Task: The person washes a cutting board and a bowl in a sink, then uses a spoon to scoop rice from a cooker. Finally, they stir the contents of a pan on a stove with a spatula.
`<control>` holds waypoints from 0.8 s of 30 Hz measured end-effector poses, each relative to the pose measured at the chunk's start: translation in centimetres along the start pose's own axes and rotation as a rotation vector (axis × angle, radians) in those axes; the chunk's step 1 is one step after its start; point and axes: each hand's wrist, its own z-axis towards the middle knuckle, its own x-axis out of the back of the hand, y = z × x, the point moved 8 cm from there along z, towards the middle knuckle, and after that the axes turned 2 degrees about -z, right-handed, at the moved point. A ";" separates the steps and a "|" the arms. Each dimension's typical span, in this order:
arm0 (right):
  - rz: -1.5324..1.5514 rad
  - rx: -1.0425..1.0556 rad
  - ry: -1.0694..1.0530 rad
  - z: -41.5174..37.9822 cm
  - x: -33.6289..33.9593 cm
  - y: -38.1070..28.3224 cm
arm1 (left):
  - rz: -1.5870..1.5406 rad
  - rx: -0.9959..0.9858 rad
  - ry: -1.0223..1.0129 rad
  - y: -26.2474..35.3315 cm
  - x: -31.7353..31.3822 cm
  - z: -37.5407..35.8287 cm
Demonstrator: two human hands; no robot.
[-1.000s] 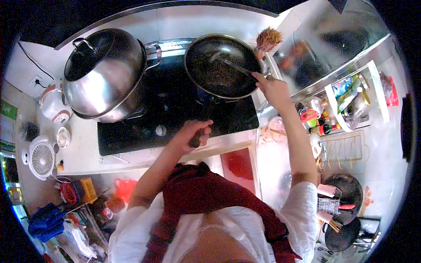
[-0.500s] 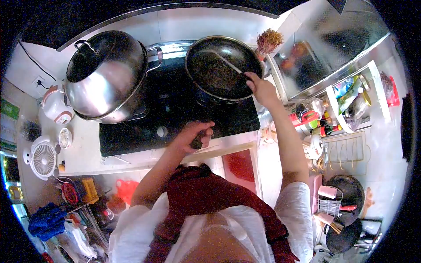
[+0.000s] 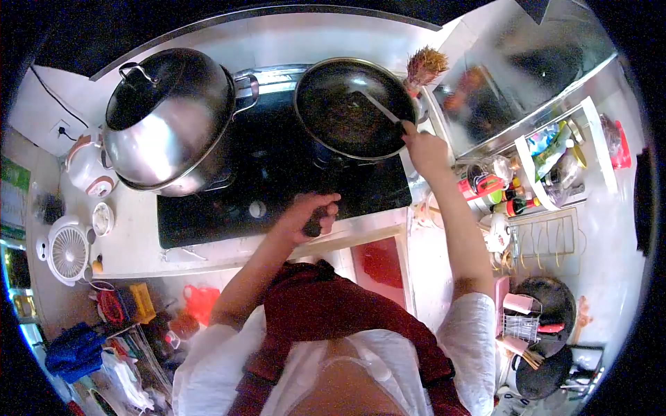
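A dark frying pan (image 3: 340,132) sits on the right side of the black stove (image 3: 277,166). My left hand (image 3: 313,213) is wrapped round the pan's black handle (image 3: 316,222) near the stove's front edge. At the pan's right rim, my right hand (image 3: 420,145) grips the dark end of a spatula (image 3: 380,105). The spatula's metal part reaches into the pan, its head over the upper middle. Food, if any, in the dark pan is too unclear to tell.
To the left stands a large steel pot (image 3: 159,139) with a domed lid. A bristle brush (image 3: 426,68) is behind the pan's right rim. A white fan (image 3: 68,251) and small bowl (image 3: 103,218) lie left; bottles and a white rack (image 3: 601,145) stand right.
My right hand has moved slightly right and towards me, drawing the spatula the same way across the pan. My left hand stays on the handle.
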 end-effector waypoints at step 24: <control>0.294 0.037 -0.058 -9.1 0.9 1.6 | -0.016 0.049 -0.044 -0.4 0.0 0.1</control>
